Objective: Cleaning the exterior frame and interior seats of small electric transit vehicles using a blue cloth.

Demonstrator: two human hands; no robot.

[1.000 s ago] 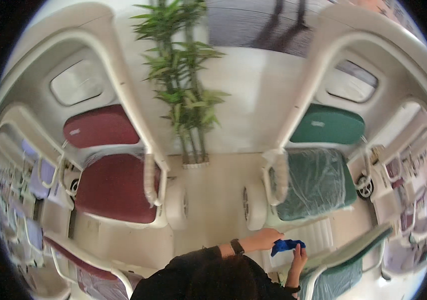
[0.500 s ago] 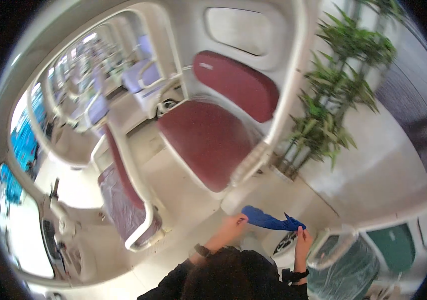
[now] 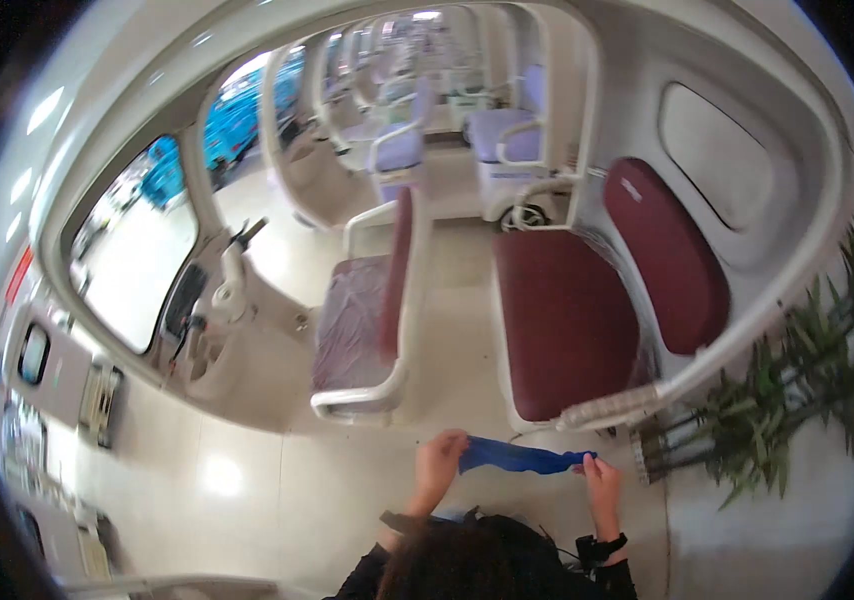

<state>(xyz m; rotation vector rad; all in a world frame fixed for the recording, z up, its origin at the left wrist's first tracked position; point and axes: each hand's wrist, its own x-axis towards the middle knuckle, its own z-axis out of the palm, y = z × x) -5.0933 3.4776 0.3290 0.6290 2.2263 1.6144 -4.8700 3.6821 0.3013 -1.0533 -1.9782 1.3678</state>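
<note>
Left hand (image 3: 439, 468) now farther from right hand (image 3: 602, 488), each grip tight on one blue cloth (image 3: 522, 456), two maroon-backed seats (image 3: 567, 325) beyond

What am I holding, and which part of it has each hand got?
A blue cloth, held by its two ends: your left hand grips the left end, and your right hand pinches the right end.

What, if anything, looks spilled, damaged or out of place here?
Nothing plainly looks spilled or damaged. At most, the clear film on the front seat looks wrinkled; the blue cloth is stretched between the left hand and right hand.
</note>
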